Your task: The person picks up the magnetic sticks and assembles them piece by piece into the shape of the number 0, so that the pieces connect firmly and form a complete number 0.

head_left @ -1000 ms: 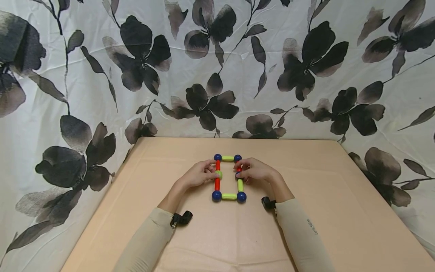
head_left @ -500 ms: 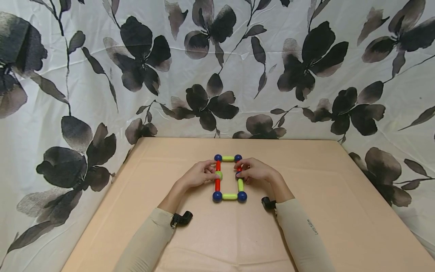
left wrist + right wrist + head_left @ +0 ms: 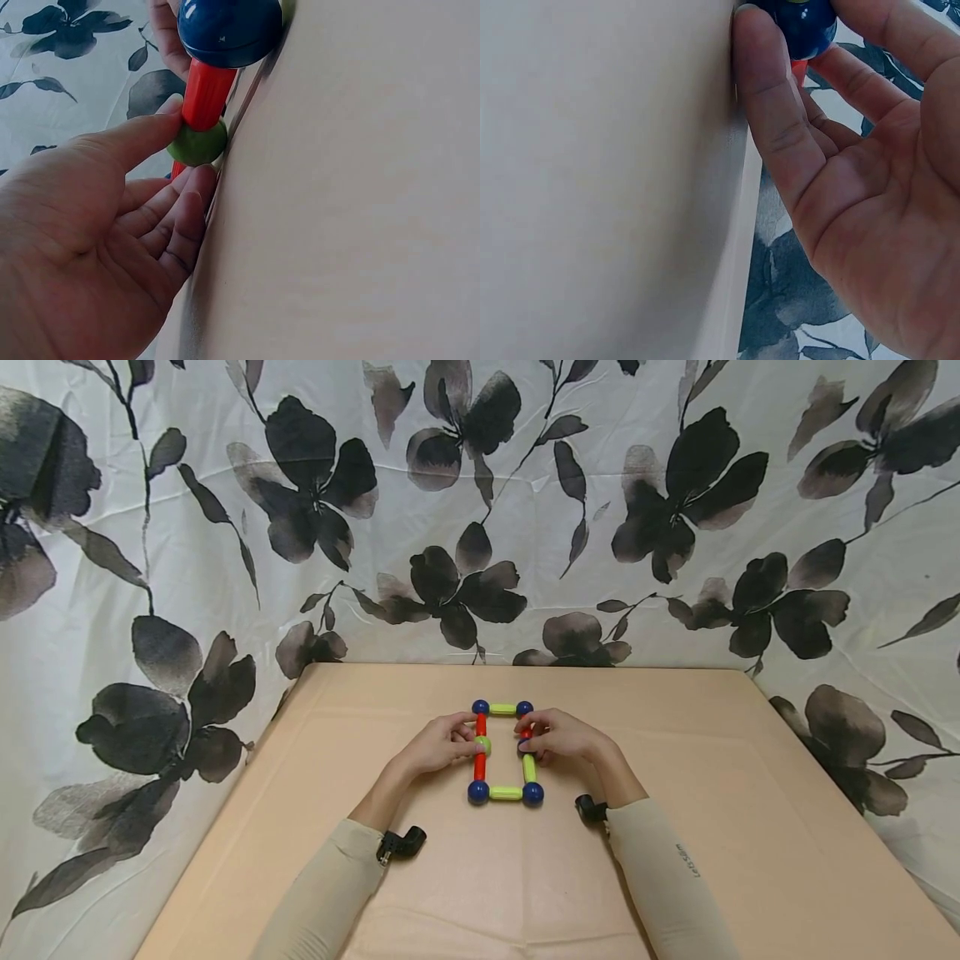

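Observation:
A rectangle of toy building rods and balls lies on the table, in the middle of the head view. Two red rods (image 3: pixel 479 767) with a green ball (image 3: pixel 201 144) between them make its left side. Yellow-green rods (image 3: pixel 506 793) form the near and far sides, and blue balls (image 3: pixel 477 792) sit at the corners. My left hand (image 3: pixel 433 747) pinches the green ball between thumb and fingers. On the right side, my right hand (image 3: pixel 568 735) pinches the middle blue ball (image 3: pixel 806 30), which joins a partly hidden red rod to a yellow-green rod (image 3: pixel 529 768).
The tan table (image 3: pixel 750 827) reaches out on both sides of the forearms. A white cloth with dark flowers (image 3: pixel 570 543) hangs behind its far edge. Each wrist wears a small black camera (image 3: pixel 402 842).
The rectangle shifts a few pixels right and back left, its near right corner moving slightly. Both hands keep their hold on the same balls.

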`<state>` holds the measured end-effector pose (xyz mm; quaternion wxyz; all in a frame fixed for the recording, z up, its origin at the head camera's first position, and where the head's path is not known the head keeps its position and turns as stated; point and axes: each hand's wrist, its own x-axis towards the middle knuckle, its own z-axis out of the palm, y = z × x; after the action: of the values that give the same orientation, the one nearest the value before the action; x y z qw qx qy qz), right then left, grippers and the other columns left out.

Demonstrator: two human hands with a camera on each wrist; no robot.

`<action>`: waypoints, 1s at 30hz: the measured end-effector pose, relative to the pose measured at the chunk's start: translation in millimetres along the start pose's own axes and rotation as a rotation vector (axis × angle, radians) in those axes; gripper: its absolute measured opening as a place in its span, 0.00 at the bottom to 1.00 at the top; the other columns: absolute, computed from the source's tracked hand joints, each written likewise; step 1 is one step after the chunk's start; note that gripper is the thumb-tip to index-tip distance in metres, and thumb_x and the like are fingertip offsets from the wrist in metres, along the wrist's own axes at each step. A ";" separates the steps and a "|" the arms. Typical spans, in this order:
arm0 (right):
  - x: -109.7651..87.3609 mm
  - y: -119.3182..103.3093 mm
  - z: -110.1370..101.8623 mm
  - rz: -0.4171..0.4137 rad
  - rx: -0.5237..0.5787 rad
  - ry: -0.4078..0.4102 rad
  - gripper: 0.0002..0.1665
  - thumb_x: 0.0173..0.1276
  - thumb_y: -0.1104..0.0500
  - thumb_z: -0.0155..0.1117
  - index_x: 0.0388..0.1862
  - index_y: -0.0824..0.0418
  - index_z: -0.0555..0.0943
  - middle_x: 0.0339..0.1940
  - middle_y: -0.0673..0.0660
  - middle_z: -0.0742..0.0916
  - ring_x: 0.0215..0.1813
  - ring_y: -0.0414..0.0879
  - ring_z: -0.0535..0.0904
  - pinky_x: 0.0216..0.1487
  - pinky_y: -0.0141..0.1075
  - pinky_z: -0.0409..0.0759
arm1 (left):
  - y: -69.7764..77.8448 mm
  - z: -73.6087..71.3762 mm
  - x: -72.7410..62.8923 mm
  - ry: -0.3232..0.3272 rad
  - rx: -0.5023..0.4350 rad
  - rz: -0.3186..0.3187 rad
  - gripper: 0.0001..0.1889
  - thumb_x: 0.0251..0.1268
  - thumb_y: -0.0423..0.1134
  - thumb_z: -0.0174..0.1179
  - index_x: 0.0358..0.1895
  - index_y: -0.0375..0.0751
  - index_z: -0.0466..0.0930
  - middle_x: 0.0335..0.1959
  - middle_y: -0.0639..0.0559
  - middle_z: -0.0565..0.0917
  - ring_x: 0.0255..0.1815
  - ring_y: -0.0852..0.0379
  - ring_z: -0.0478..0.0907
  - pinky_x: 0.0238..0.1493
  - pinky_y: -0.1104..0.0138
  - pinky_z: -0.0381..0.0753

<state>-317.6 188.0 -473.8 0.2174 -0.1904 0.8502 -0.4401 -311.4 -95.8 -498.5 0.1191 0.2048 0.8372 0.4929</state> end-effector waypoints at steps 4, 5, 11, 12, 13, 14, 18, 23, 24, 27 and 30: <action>-0.1 0.5 -0.5 0.001 0.003 0.001 0.20 0.73 0.58 0.70 0.61 0.62 0.82 0.43 0.61 0.80 0.32 0.49 0.82 0.39 0.38 0.86 | -0.9 0.0 0.9 0.000 0.003 0.000 0.36 0.67 0.44 0.73 0.74 0.36 0.71 0.46 0.46 0.84 0.38 0.55 0.79 0.35 0.67 0.80; -0.4 0.5 -0.7 0.002 0.006 0.000 0.20 0.72 0.58 0.70 0.61 0.62 0.82 0.43 0.61 0.80 0.32 0.49 0.82 0.39 0.38 0.86 | -1.1 0.0 1.1 0.000 0.004 0.002 0.36 0.67 0.44 0.73 0.74 0.36 0.71 0.46 0.46 0.84 0.38 0.55 0.79 0.35 0.67 0.80; -1.1 1.0 -1.6 0.004 0.019 -0.003 0.21 0.73 0.58 0.70 0.61 0.62 0.82 0.43 0.61 0.80 0.32 0.49 0.82 0.39 0.38 0.86 | -2.0 -0.2 1.7 -0.006 0.015 0.014 0.37 0.66 0.45 0.73 0.75 0.37 0.70 0.46 0.46 0.84 0.39 0.55 0.79 0.35 0.67 0.79; -0.9 1.3 -1.8 0.004 0.019 -0.003 0.21 0.73 0.57 0.70 0.61 0.62 0.82 0.43 0.61 0.80 0.32 0.49 0.82 0.39 0.39 0.87 | -1.8 -0.2 1.6 -0.006 0.016 0.015 0.37 0.67 0.45 0.73 0.75 0.37 0.70 0.46 0.46 0.84 0.39 0.54 0.79 0.35 0.67 0.78; -0.7 1.7 -1.9 0.004 0.020 -0.003 0.21 0.73 0.57 0.70 0.61 0.62 0.82 0.43 0.61 0.80 0.33 0.50 0.82 0.39 0.39 0.87 | -1.7 -0.4 1.4 -0.006 0.016 0.015 0.37 0.67 0.45 0.73 0.75 0.37 0.71 0.46 0.46 0.84 0.39 0.54 0.79 0.35 0.67 0.78; -0.4 2.0 -1.9 0.004 0.022 -0.003 0.21 0.73 0.57 0.70 0.61 0.61 0.82 0.43 0.61 0.80 0.33 0.50 0.82 0.39 0.39 0.87 | -1.6 -0.4 1.3 -0.007 0.015 0.015 0.37 0.67 0.45 0.73 0.75 0.37 0.71 0.46 0.46 0.84 0.39 0.54 0.79 0.35 0.67 0.78; -0.4 2.5 -2.0 0.005 0.026 -0.004 0.21 0.73 0.58 0.69 0.62 0.62 0.82 0.43 0.61 0.80 0.33 0.50 0.82 0.40 0.39 0.87 | -1.6 -0.8 1.1 -0.011 0.012 0.011 0.37 0.67 0.45 0.72 0.76 0.37 0.70 0.46 0.46 0.84 0.39 0.54 0.79 0.34 0.67 0.79; -0.8 2.1 -2.4 0.008 0.030 -0.003 0.20 0.73 0.58 0.69 0.62 0.62 0.81 0.43 0.61 0.80 0.33 0.50 0.82 0.39 0.39 0.87 | -0.1 -1.2 0.6 -0.007 0.019 0.013 0.37 0.67 0.44 0.72 0.76 0.37 0.70 0.46 0.46 0.84 0.39 0.54 0.79 0.35 0.68 0.78; -0.7 2.1 -2.6 0.009 0.031 -0.004 0.20 0.73 0.58 0.69 0.62 0.62 0.81 0.43 0.61 0.80 0.33 0.50 0.82 0.40 0.39 0.87 | 0.3 -1.1 0.5 -0.005 0.020 0.015 0.37 0.67 0.44 0.72 0.75 0.37 0.70 0.46 0.46 0.84 0.40 0.54 0.79 0.35 0.68 0.78; -0.3 2.7 -3.1 0.009 0.036 -0.005 0.20 0.73 0.59 0.68 0.62 0.62 0.82 0.42 0.61 0.80 0.32 0.50 0.82 0.40 0.39 0.87 | 0.6 -1.1 0.5 -0.004 0.020 0.016 0.36 0.67 0.44 0.72 0.75 0.37 0.71 0.46 0.45 0.84 0.40 0.54 0.79 0.35 0.68 0.78; -0.3 2.7 -3.0 0.008 0.042 -0.006 0.20 0.73 0.60 0.68 0.62 0.63 0.81 0.42 0.61 0.80 0.32 0.50 0.82 0.39 0.39 0.87 | 0.2 -1.0 1.0 -0.006 0.015 0.016 0.36 0.67 0.43 0.72 0.75 0.36 0.71 0.46 0.45 0.83 0.39 0.54 0.79 0.34 0.69 0.77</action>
<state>-319.4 191.7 -474.4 0.2257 -0.1835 0.8408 -0.4565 -312.6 -96.0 -497.8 0.1162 0.2136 0.8389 0.4870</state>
